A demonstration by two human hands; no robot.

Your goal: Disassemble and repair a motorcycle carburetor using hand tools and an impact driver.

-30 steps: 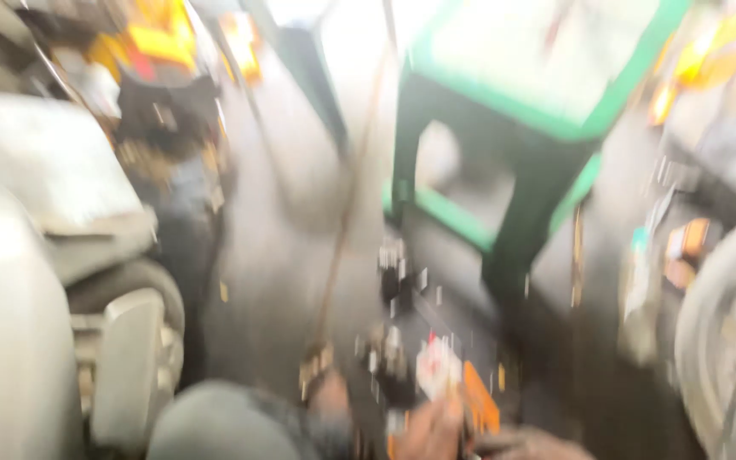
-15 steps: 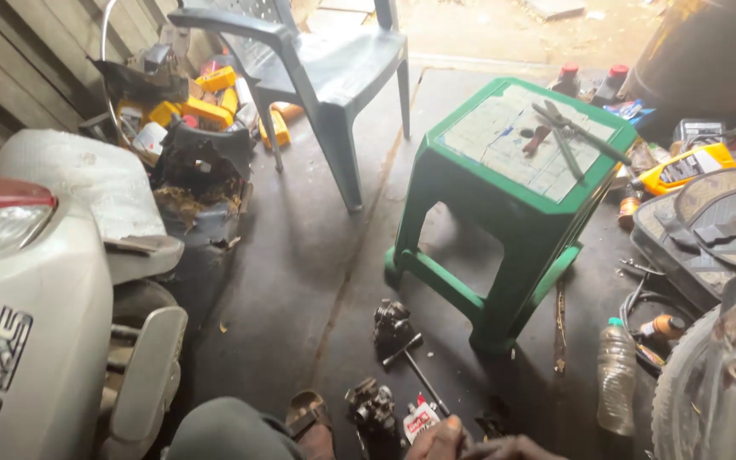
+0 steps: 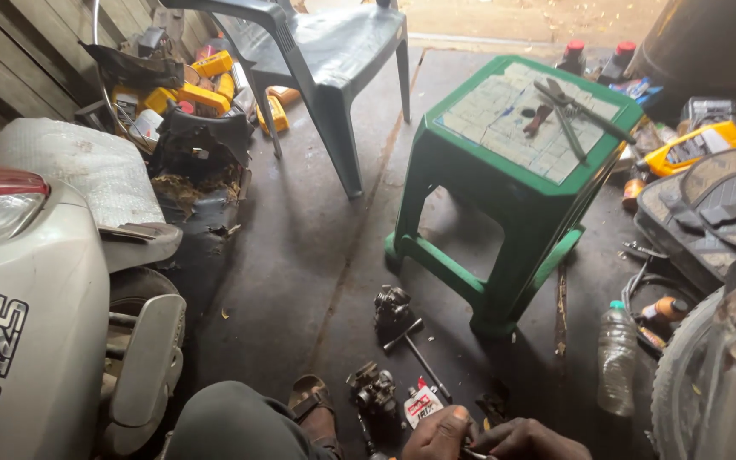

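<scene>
Small white packet (image 3: 422,402) lies just beside the left hand (image 3: 440,433); both hands, right hand (image 3: 521,439) too, curl together over something hidden. Two metal engine parts (image 3: 374,390) lie nearby on the floor (image 3: 300,255).

One green stool (image 3: 513,183) stands at centre right and one grey plastic chair (image 3: 325,60) at the top. Two red-capped bottles (image 3: 594,58) sit top right, one clear plastic bottle (image 3: 617,358) lower right. Two hands (image 3: 487,436) show at the bottom edge, and one sandal (image 3: 313,407) beside them.
</scene>
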